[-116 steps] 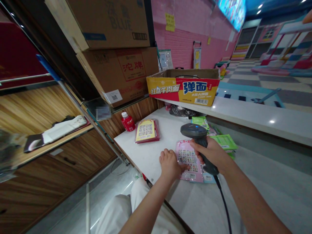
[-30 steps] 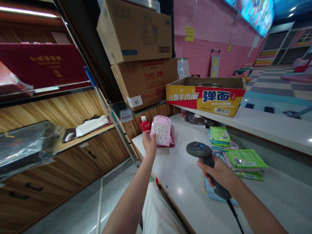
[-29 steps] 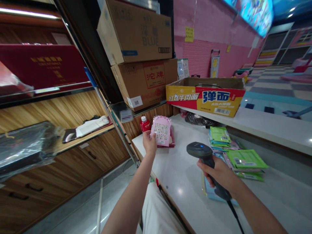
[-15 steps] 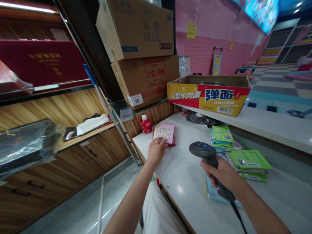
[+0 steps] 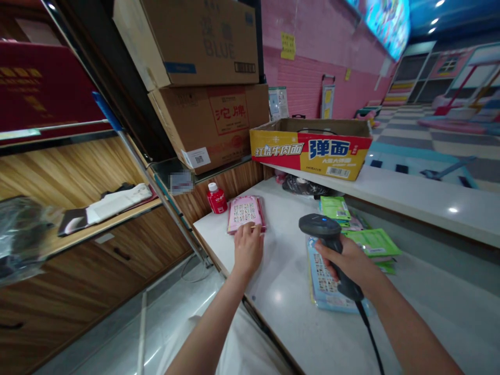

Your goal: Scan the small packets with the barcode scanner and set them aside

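My right hand (image 5: pixel 349 260) is wrapped round the grip of a black barcode scanner (image 5: pixel 321 227), its blue light on and its cable running down to the bottom edge. Under the scanner lies a light-blue printed packet (image 5: pixel 322 278), partly covered by my hand. On the left of the counter, my left hand (image 5: pixel 249 249) rests its slightly spread fingers on the near edge of a stack of pink packets (image 5: pixel 246 209), printed with rows of small pictures. A red bottle with a white cap (image 5: pixel 216 199) stands just left of that stack.
Green packets (image 5: pixel 373 242) lie in piles on the right of the white counter (image 5: pixel 281 333). A yellow-and-red noodle carton (image 5: pixel 312 156) sits on the raised ledge behind. Large cardboard boxes (image 5: pixel 211 125) are stacked at the back left, near a metal pole (image 5: pixel 136 156) and wooden drawers.
The view has turned to the right. My left hand has slid back from the top of the pink packets to their near edge. The scanner stays in my right hand, and more of the blue packet shows.
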The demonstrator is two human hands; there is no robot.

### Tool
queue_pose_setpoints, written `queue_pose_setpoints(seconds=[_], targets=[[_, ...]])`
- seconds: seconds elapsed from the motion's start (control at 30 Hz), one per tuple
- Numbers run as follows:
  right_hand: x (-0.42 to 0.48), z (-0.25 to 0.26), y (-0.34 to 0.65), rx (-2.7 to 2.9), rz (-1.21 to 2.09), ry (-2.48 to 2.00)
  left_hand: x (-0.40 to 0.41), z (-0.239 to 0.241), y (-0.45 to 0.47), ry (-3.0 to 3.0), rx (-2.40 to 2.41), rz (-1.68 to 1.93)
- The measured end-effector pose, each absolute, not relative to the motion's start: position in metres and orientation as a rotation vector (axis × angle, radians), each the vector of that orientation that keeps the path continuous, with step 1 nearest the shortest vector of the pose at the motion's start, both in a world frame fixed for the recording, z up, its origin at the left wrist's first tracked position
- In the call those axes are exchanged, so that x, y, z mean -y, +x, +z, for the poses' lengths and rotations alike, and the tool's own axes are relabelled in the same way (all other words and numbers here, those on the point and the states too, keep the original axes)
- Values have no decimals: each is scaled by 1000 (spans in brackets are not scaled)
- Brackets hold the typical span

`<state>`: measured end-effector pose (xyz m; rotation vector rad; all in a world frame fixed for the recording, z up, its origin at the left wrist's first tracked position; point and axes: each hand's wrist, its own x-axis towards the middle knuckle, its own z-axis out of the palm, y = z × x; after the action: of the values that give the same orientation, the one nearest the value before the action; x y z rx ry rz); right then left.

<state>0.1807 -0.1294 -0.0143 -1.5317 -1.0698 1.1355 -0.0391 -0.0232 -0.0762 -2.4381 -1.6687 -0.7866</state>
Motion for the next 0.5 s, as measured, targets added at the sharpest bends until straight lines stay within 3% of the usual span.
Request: queue_pose_setpoints(seconds=[0.2, 0.5], targets=[[133, 2, 198, 1004, 1066, -1511, 85, -78, 33, -2939, 1725, -682], [135, 8, 198, 1043, 1065, -1444, 123, -79, 67, -2982, 1804, -494]])
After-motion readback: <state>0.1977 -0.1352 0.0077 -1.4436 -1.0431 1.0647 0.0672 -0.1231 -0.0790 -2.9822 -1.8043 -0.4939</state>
